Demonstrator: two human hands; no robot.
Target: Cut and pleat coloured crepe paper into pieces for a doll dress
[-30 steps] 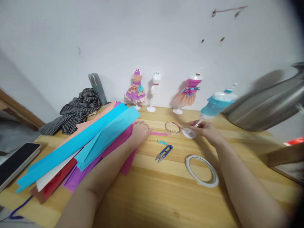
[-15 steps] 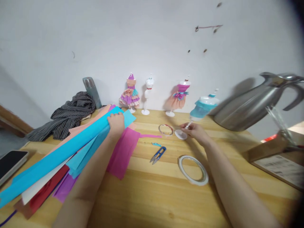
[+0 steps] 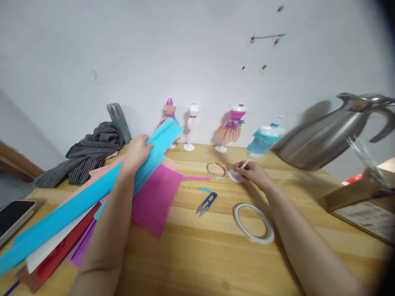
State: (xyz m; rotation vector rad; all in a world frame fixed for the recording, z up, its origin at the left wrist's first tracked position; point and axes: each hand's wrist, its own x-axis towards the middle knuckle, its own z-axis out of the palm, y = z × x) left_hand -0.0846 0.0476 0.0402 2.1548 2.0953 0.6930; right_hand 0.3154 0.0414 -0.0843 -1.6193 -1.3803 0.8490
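My left hand [image 3: 138,151] grips a blue sheet of crepe paper [image 3: 160,137], its far end raised off the pile. Under it lie more sheets, with a magenta sheet [image 3: 159,197] spread beside them. My right hand [image 3: 251,170] is closed around the thin stem of a small white dress form [image 3: 271,130] wrapped in blue paper, tilted to the right with its round base near the table. Blue thread snips [image 3: 206,203] lie between my arms, beside a small blue scrap [image 3: 203,189]. A roll of white tape [image 3: 239,218] rests by my right forearm.
Along the wall stand a bare dress form [image 3: 193,110] and a form in a peach skirt [image 3: 231,133]; another is partly behind the blue paper. A steel jug [image 3: 324,135] and a cardboard box [image 3: 358,209] are at right, a striped cloth [image 3: 92,152] and phone [image 3: 17,211] at left.
My left hand has moved left and up, lifting the end of the blue crepe paper, which now covers part of the leftmost dressed form. My right hand has stayed on the stem.
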